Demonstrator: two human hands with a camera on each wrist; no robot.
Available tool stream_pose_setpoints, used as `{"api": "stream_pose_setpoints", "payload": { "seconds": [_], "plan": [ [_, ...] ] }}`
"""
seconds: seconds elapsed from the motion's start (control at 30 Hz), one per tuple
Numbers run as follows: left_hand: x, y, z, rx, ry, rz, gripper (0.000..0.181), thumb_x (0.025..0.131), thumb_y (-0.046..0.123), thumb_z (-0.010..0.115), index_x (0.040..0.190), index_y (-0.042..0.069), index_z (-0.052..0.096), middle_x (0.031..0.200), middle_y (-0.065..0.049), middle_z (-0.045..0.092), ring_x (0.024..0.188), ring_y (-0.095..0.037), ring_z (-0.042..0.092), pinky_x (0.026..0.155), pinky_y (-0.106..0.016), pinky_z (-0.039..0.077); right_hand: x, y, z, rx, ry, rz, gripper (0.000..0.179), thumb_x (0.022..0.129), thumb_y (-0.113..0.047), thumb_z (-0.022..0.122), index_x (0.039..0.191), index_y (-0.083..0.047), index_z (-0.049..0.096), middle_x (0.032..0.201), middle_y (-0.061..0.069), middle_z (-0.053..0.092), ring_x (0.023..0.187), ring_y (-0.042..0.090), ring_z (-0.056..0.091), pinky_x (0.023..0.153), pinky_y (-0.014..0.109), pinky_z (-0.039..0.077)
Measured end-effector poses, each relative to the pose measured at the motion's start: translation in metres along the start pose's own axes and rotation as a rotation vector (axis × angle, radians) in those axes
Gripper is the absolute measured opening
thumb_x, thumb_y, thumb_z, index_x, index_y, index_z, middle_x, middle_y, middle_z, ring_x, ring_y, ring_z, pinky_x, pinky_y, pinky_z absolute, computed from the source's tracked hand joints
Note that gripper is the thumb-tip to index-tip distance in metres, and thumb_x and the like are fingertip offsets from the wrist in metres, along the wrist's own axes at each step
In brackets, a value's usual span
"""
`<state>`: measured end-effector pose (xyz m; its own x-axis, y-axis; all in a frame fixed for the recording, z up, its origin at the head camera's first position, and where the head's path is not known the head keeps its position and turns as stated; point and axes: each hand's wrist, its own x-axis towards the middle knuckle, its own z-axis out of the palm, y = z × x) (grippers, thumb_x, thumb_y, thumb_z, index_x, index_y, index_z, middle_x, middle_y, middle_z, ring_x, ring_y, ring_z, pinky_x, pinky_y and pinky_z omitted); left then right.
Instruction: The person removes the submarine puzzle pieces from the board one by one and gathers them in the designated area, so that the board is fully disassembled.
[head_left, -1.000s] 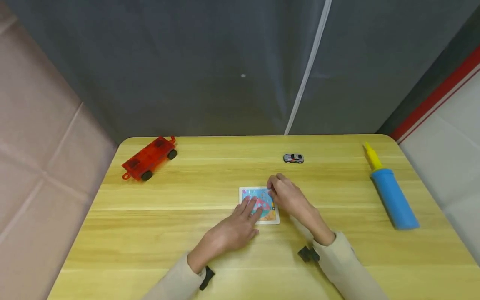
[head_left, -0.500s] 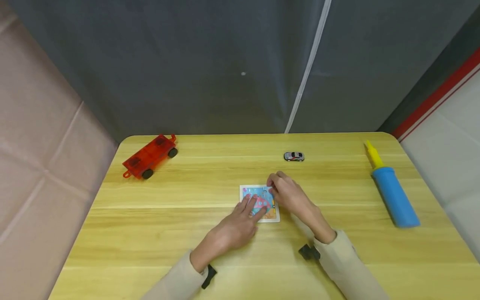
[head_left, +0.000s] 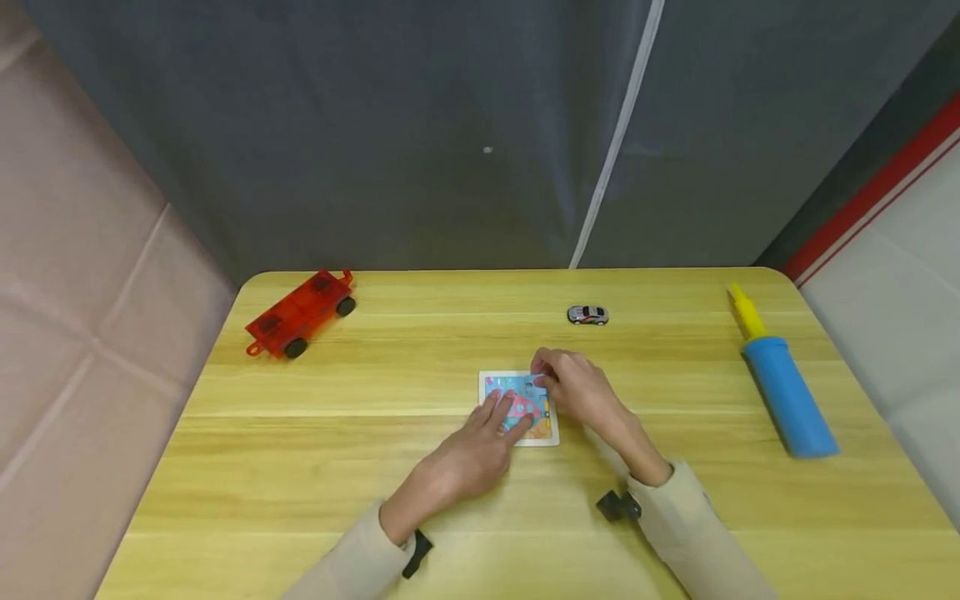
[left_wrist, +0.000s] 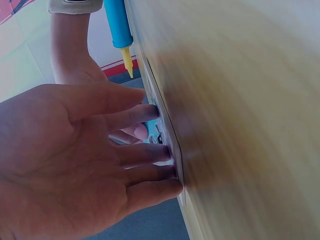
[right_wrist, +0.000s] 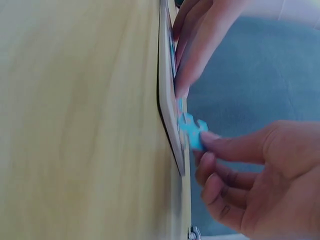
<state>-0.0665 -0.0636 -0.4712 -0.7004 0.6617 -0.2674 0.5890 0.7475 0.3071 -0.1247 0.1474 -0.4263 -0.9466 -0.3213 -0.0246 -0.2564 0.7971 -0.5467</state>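
Puzzle (head_left: pixel 527 406) lay mid-worktop (head_left: pixel 300 458) | left hand (head_left: pixel 478 450) rested on it, fingers spread | right hand (head_left: pixel 577 387) pinched blue piece (right_wrist: pixel 194 132) at its far right corner | silver car (head_left: pixel 588 315) stood beyond | red wagon (head_left: pixel 303 315) far left

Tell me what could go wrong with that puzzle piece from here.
The right hand pinches the puzzle piece near its edge, so it might slip out or catch when lowered. The left hand touches the puzzle board; a sideways push could perhaps nudge it out of place.

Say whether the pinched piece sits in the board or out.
Out: the right hand pinches the piece, which juts from the board.
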Motion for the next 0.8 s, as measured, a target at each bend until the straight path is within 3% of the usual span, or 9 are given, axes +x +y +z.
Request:
{"api": "stream_pose_setpoints", "payload": {
  "seconds": [0.1,0.23,0.33,0.4,0.47,0.7,0.8],
  "plan": [
    [-0.002,0.001,-0.001,-0.015,0.005,0.005,0.062,0.113,0.013,0.052,0.173,0.016,0.037,0.180,-0.028,0.019,0.169,-0.045,0.015,0.132,-0.058,0.029,-0.002,0.003,-0.005,0.030,0.021,-0.011,0.007,0.101,0.002,0.075,0.100,-0.005,0.076,0.089,0.008,0.076,0.077,0.018,0.066,0.070,0.035,0.059],
    [-0.012,0.017,-0.026,0.007,-0.020,-0.017,0.060,0.113,0.009,0.051,0.172,0.013,0.039,0.179,-0.029,0.021,0.168,-0.046,0.019,0.131,-0.057,0.032,-0.003,0.012,-0.014,0.097,0.038,-0.023,0.007,0.101,0.004,0.073,0.099,-0.003,0.076,0.088,0.009,0.076,0.079,0.020,0.069,0.073,0.037,0.060],
    [-0.020,0.030,-0.046,0.029,-0.044,-0.040,0.058,0.113,0.007,0.050,0.170,0.012,0.041,0.179,-0.029,0.023,0.168,-0.045,0.021,0.131,-0.055,0.034,-0.005,0.021,-0.025,0.136,0.003,-0.013,0.008,0.101,0.005,0.071,0.100,-0.002,0.075,0.089,0.010,0.076,0.081,0.020,0.069,0.077,0.037,0.059],
    [-0.023,0.033,-0.051,0.011,-0.047,-0.046,0.058,0.113,0.006,0.051,0.170,0.011,0.042,0.179,-0.029,0.023,0.168,-0.045,0.021,0.132,-0.055,0.033,-0.007,0.028,-0.034,0.151,-0.031,0.001,0.009,0.102,0.005,0.069,0.100,-0.002,0.074,0.090,0.011,0.076,0.082,0.021,0.068,0.077,0.036,0.057],
    [-0.023,0.032,-0.051,0.000,-0.043,-0.045,0.058,0.113,0.005,0.050,0.170,0.011,0.042,0.179,-0.029,0.023,0.168,-0.045,0.021,0.132,-0.055,0.033,-0.009,0.039,-0.046,0.151,-0.057,0.030,0.007,0.102,0.004,0.069,0.100,0.000,0.074,0.092,0.012,0.076,0.084,0.021,0.067,0.078,0.034,0.055],
    [-0.012,0.014,-0.022,-0.030,0.017,0.000,0.059,0.112,0.006,0.046,0.170,0.011,0.040,0.178,-0.032,0.022,0.167,-0.049,0.020,0.129,-0.062,0.035,-0.026,0.086,-0.089,0.084,-0.077,0.128,0.005,0.102,0.005,0.067,0.100,0.005,0.073,0.094,0.019,0.076,0.083,0.026,0.068,0.074,0.035,0.055],
    [-0.012,0.016,-0.023,-0.034,0.009,-0.004,0.059,0.112,0.007,0.047,0.170,0.011,0.041,0.178,-0.032,0.022,0.167,-0.049,0.020,0.129,-0.062,0.034,-0.032,0.105,-0.097,0.066,-0.093,0.160,0.006,0.103,0.003,0.067,0.102,0.004,0.072,0.096,0.020,0.075,0.083,0.027,0.067,0.073,0.037,0.055]
  ]
}}
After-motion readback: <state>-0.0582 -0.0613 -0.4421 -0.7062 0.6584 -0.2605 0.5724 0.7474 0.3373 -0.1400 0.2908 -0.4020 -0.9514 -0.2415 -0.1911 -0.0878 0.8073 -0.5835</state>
